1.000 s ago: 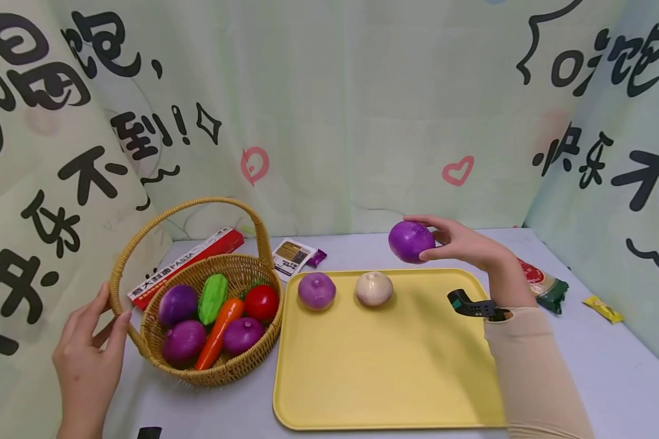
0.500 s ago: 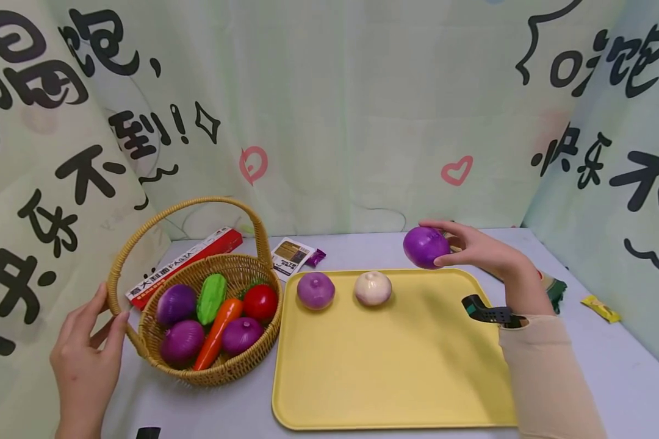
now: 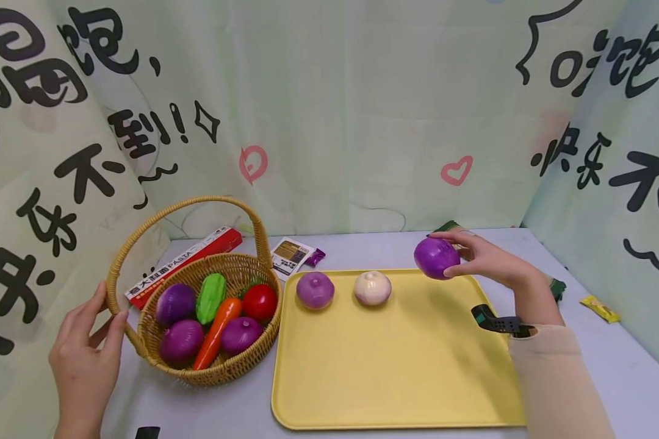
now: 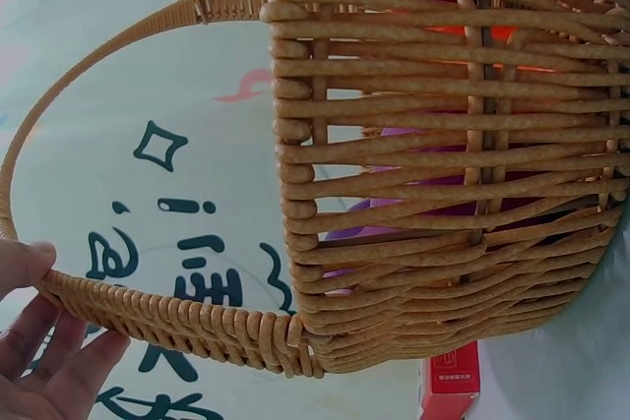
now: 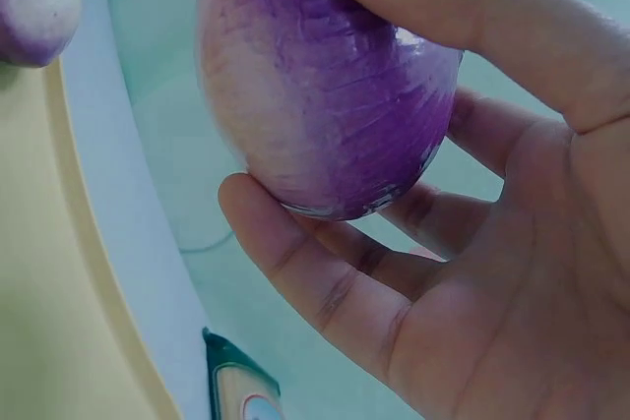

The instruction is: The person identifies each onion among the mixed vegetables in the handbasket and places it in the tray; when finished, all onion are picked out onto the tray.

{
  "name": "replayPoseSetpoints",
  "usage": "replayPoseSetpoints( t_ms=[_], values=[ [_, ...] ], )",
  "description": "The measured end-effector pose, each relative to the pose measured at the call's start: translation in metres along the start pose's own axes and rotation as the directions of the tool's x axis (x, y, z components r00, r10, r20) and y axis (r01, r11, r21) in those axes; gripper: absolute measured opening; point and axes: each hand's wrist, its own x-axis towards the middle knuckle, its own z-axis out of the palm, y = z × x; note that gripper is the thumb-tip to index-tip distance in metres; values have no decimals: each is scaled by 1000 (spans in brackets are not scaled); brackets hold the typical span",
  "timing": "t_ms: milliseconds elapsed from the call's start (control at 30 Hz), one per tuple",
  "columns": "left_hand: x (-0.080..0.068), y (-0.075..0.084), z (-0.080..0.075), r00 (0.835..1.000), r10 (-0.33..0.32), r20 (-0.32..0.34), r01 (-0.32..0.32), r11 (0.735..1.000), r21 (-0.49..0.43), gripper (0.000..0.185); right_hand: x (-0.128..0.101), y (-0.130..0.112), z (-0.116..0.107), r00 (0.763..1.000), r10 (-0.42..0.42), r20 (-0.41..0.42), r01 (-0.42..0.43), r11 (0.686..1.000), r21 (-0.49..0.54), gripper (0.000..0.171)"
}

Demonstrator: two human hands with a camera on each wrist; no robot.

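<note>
Down at the lower left of the head view, the left hand (image 3: pixel 85 366) rests straight fingers on the basket (image 3: pixel 143 338) rim, while farther back, right of centre, the right hand (image 3: pixel 491 259) grips a purple onion (image 3: pixel 436 257) above the yellow tray (image 3: pixel 384 378) at its far right corner.

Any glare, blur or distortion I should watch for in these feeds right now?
Head view: even light, sharp, curtains bowed at the edges. Right wrist view: small glare spots on the purple onion, right hand very close. Left wrist view: basket fills the frame, soft.
</note>
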Motion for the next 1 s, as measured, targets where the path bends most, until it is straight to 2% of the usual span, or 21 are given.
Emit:
replayPoseSetpoints(
  t_ms=[733,1000],
  values=[
    [0,-4,1,1000,-6,11,6,1000,2,62,-3,54,15,989,146,29,-145,988,-49,78],
    [0,-2,1,1000,-5,12,5,1000,2,61,-3,67,20,981,173,83,-173,985,1,77]
  ],
)
